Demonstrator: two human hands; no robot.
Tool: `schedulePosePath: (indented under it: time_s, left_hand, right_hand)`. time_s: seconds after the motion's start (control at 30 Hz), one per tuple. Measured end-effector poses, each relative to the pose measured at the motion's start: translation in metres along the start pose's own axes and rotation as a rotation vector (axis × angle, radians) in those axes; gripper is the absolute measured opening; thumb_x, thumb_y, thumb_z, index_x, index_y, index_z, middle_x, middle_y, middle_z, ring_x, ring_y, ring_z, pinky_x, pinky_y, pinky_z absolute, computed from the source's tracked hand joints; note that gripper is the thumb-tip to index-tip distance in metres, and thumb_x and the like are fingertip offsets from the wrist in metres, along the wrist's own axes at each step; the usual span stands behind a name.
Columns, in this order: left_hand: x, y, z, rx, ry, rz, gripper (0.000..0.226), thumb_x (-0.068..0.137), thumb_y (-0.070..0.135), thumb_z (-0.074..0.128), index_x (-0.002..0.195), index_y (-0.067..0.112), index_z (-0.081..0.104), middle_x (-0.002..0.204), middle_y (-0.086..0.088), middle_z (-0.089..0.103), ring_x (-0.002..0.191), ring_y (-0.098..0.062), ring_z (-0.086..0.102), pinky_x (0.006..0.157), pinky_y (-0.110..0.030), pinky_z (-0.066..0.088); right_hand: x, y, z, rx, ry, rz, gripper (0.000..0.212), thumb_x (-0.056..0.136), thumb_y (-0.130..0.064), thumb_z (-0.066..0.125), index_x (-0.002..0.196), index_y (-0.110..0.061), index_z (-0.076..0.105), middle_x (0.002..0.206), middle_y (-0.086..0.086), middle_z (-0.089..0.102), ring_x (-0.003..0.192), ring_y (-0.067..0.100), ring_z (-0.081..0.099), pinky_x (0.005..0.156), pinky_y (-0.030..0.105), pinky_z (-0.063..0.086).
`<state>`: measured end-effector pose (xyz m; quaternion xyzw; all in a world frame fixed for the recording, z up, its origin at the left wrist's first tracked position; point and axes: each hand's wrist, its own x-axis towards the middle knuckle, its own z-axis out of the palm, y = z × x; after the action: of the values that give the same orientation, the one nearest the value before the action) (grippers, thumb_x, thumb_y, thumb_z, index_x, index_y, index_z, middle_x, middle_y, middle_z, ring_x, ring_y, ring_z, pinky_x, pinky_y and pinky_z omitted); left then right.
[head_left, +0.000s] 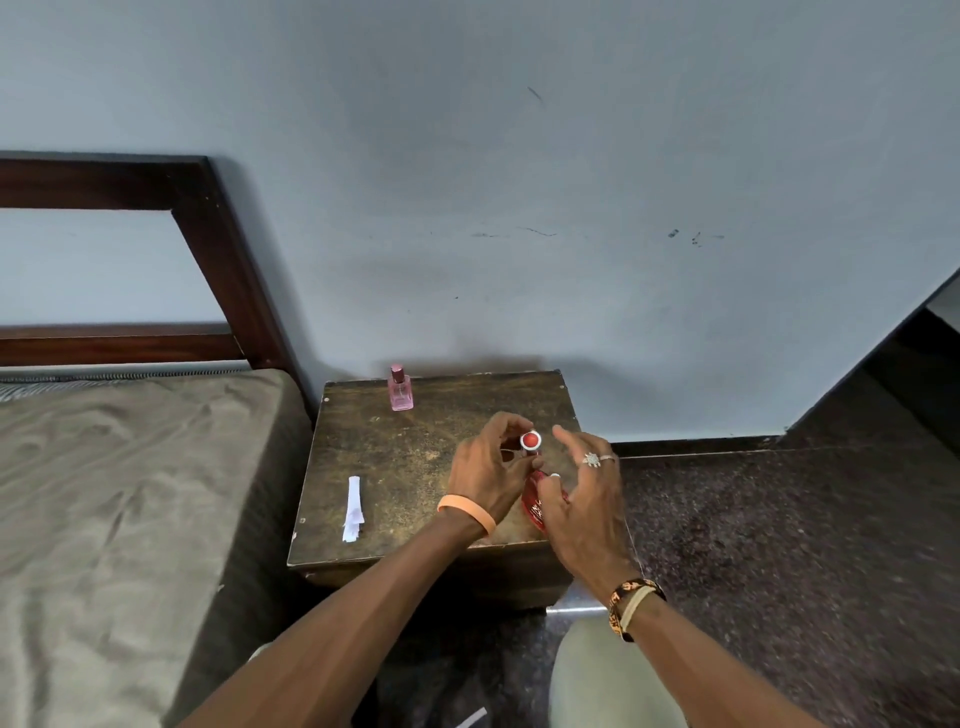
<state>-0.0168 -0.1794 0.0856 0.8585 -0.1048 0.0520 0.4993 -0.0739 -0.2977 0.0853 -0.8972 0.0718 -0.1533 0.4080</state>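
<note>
A red bottle with a silver-rimmed red top is held over the worn wooden bedside table. My left hand pinches the bottle's neck just below the top. My right hand holds the red body with thumb and palm, its other fingers spread above. Much of the bottle is hidden by both hands. A small pink perfume bottle with a pink cap stands upright at the table's back edge.
A white strip of paper lies on the table's left part. A bed with an olive sheet and a dark wooden headboard stands to the left. A blue wall rises behind, and dark speckled floor lies to the right.
</note>
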Motion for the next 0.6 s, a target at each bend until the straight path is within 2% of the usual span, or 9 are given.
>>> schedulePosePath:
  time_s: [0.1, 0.17, 0.27, 0.43, 0.5, 0.6]
  left_hand:
    - [0.000, -0.003, -0.015, -0.001, 0.042, 0.002, 0.027, 0.078, 0.015, 0.078, 0.100, 0.021, 0.063, 0.093, 0.008, 0.071, 0.085, -0.004, 0.067, 0.080, -0.024, 0.058]
    - [0.003, -0.009, -0.029, -0.002, 0.085, -0.008, 0.027, 0.077, 0.011, 0.077, 0.099, 0.020, 0.065, 0.091, 0.006, 0.072, 0.083, -0.006, 0.068, 0.079, -0.025, 0.058]
    - [0.010, -0.025, -0.054, 0.028, 0.123, -0.041, 0.025, 0.076, 0.010, 0.078, 0.097, 0.018, 0.067, 0.091, 0.004, 0.073, 0.082, -0.006, 0.069, 0.079, -0.023, 0.058]
    - [0.027, -0.058, -0.092, 0.089, 0.161, -0.090, 0.023, 0.072, 0.014, 0.081, 0.091, 0.019, 0.068, 0.088, 0.005, 0.072, 0.076, -0.004, 0.068, 0.073, -0.010, 0.053]
    - [0.033, -0.076, -0.102, 0.086, 0.165, -0.126, 0.025, 0.070, 0.016, 0.082, 0.091, 0.018, 0.069, 0.088, 0.004, 0.073, 0.077, -0.005, 0.069, 0.074, -0.018, 0.056]
    - [0.038, -0.102, -0.110, 0.109, 0.162, -0.187, 0.028, 0.068, 0.012, 0.082, 0.093, 0.017, 0.071, 0.088, 0.004, 0.073, 0.079, -0.007, 0.069, 0.078, -0.028, 0.059]
  right_hand:
    - [0.006, -0.025, 0.010, 0.063, -0.095, -0.040, 0.048, 0.091, -0.020, 0.046, 0.138, -0.019, 0.053, 0.121, 0.001, 0.054, 0.108, 0.014, 0.052, 0.086, 0.022, 0.046]
    - [0.012, -0.036, 0.024, 0.073, -0.137, -0.041, 0.045, 0.094, -0.018, 0.046, 0.138, -0.020, 0.053, 0.119, 0.005, 0.058, 0.105, 0.013, 0.055, 0.087, 0.026, 0.050]
    - [0.023, -0.054, 0.047, 0.092, -0.214, -0.025, 0.049, 0.090, -0.026, 0.041, 0.137, -0.022, 0.054, 0.121, 0.006, 0.064, 0.110, 0.016, 0.059, 0.095, 0.038, 0.052]
    - [0.046, -0.084, 0.081, 0.112, -0.315, -0.052, 0.043, 0.091, -0.008, 0.047, 0.130, -0.017, 0.063, 0.119, 0.006, 0.069, 0.109, 0.018, 0.063, 0.094, 0.034, 0.052]
    - [0.057, -0.090, 0.099, 0.141, -0.361, -0.005, 0.042, 0.092, -0.006, 0.047, 0.128, -0.018, 0.065, 0.119, 0.006, 0.070, 0.106, 0.019, 0.064, 0.090, 0.032, 0.052]
    - [0.066, -0.089, 0.129, 0.164, -0.420, 0.062, 0.037, 0.094, -0.012, 0.049, 0.126, -0.019, 0.066, 0.114, 0.006, 0.072, 0.084, 0.015, 0.061, 0.070, 0.025, 0.048]
